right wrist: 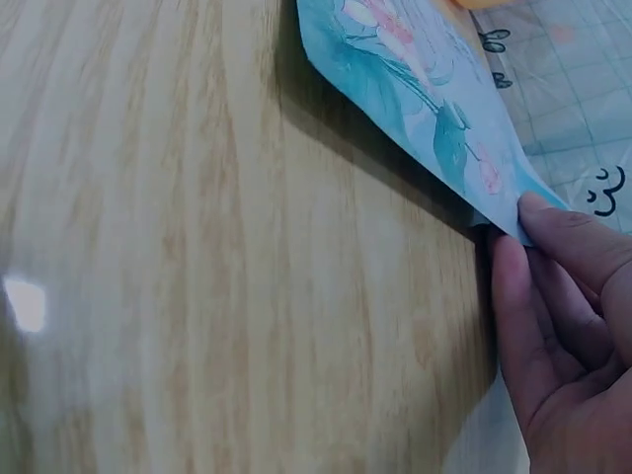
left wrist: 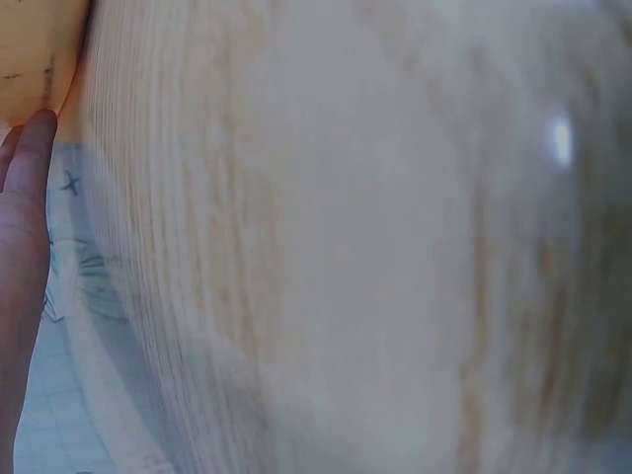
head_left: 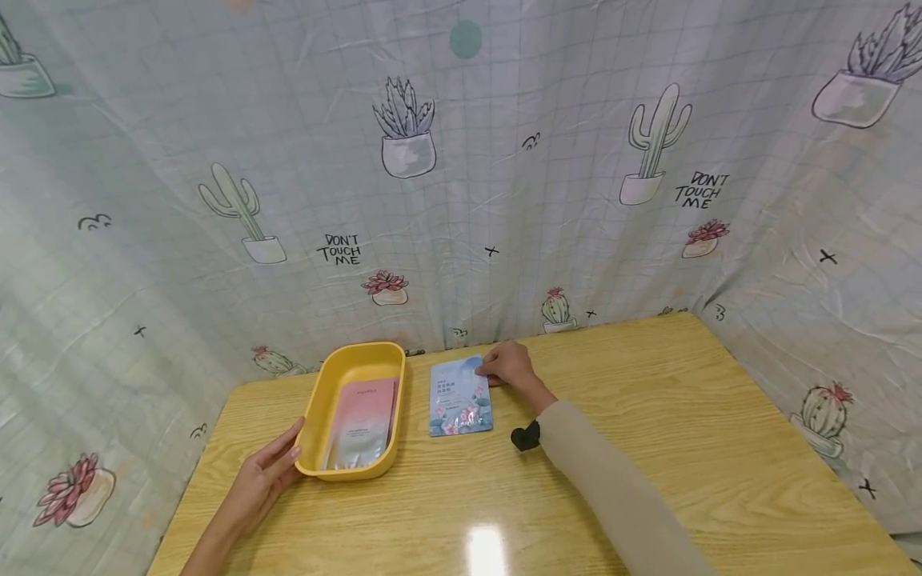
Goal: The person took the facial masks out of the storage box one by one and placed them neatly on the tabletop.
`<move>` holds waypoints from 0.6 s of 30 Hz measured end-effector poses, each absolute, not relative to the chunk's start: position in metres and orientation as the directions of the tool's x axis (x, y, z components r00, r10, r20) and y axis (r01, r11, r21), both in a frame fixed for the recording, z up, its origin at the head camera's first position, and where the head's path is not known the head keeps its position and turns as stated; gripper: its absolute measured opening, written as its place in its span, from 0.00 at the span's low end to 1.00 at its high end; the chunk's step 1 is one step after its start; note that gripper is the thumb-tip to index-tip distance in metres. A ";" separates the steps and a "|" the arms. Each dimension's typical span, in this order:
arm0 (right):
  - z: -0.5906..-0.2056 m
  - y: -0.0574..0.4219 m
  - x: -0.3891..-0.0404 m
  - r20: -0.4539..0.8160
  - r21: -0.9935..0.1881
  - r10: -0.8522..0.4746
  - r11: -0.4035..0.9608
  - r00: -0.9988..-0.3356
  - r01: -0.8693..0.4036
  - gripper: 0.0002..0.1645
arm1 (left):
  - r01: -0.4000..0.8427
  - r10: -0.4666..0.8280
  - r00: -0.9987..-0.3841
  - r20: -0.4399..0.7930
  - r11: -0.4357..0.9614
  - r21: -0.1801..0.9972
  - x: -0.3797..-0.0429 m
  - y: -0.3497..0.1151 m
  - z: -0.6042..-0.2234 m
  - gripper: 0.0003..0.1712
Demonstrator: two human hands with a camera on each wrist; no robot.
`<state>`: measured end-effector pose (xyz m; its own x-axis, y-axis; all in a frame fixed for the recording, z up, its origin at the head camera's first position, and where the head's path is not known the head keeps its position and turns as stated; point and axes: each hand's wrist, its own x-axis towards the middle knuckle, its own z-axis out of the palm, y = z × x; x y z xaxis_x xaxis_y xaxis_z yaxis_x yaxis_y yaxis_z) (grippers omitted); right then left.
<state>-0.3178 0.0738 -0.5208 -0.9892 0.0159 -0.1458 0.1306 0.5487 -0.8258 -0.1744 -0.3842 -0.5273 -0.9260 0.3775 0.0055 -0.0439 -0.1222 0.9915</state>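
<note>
A yellow plastic tray (head_left: 308, 440) stands on the table at the left. In it lies a pink-to-silver sheet mask packet (head_left: 363, 416), overlapping more packet edges beneath. My left hand (head_left: 261, 476) rests with extended fingers against the tray's near left side. The left wrist view shows those fingers (left wrist: 35, 158) right at the outer wall. Beside the tray, a light-blue sheet mask packet (head_left: 461, 400) with pink lotus flowers has its upper right edge pinched between my right thumb and fingers (head_left: 510, 366). In the right wrist view, this packet (right wrist: 425, 118) slants above the table, casting a shadow.
The wood-grain table (head_left: 648, 416) carries a bright light reflection near its front. A cactus-print curtain (head_left: 461, 224) hangs behind the table and along both sides. A black heart-shaped piece (head_left: 526, 436) shows at the right sleeve's cuff.
</note>
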 end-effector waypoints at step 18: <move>-0.503 0.059 -0.318 -0.105 -0.512 -0.025 0.858 -0.994 0.032 0.28 | -0.013 0.372 -0.928 0.030 -0.111 0.994 -0.173 -0.385 -0.529 0.34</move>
